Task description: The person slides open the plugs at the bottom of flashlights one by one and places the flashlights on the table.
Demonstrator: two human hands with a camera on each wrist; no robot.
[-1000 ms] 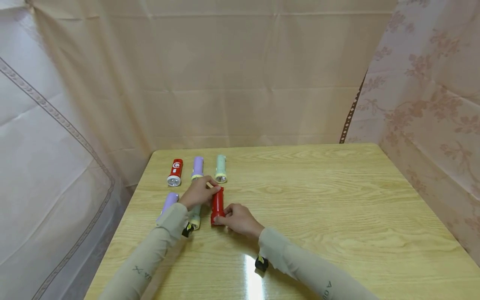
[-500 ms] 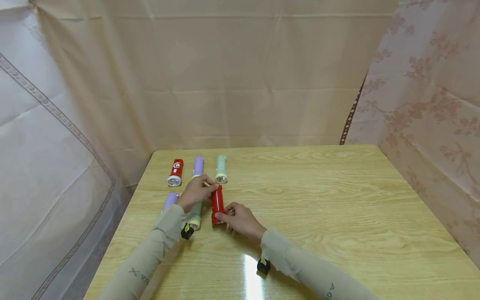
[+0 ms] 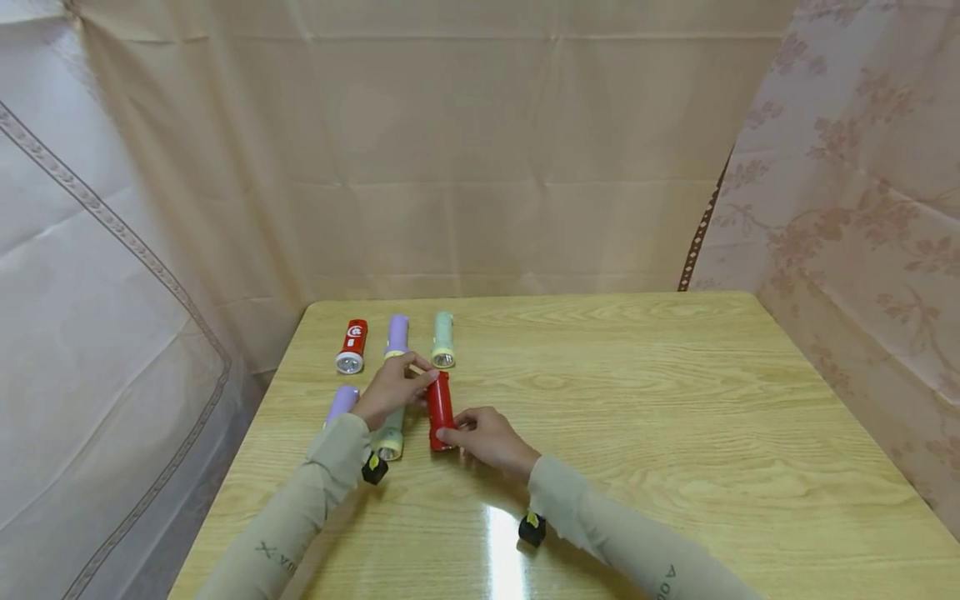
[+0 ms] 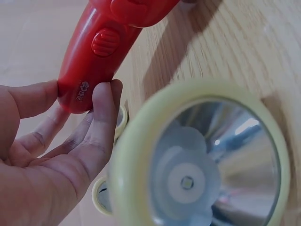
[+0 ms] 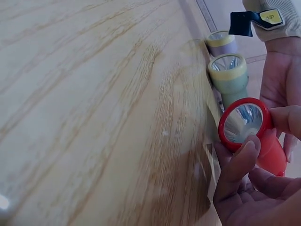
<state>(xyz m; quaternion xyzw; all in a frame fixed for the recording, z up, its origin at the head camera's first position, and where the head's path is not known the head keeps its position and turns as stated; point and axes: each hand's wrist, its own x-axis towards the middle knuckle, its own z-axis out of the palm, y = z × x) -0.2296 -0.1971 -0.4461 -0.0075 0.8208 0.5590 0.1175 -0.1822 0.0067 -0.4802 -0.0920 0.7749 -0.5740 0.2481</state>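
A red flashlight [image 3: 440, 410] is held between both hands over the near end of the right column. My left hand [image 3: 393, 390] pinches its tail end between thumb and fingers; the left wrist view shows the ribbed switch on the red flashlight's body [image 4: 106, 42]. At the lens end, my right hand [image 3: 491, 440] grips the head with thumb and fingertips. The right wrist view looks into its red-rimmed lens [image 5: 243, 123]. Just left of it lies a mint green flashlight [image 3: 390, 442], partly hidden by my left hand, its yellow rim [image 4: 129, 155] large in the left wrist view.
Behind, a red-and-white flashlight [image 3: 351, 346], a purple flashlight [image 3: 397, 333] and another mint flashlight [image 3: 443, 339] form a row. A second purple flashlight [image 3: 343, 402] lies partly behind my left sleeve. All are on a wood-grain table [image 3: 675, 433] with curtains around it.
The red flashlight's lens end has swung slightly to the right, with my right hand moving along with it. My left hand stays at the tail end. The other flashlights lie as before.
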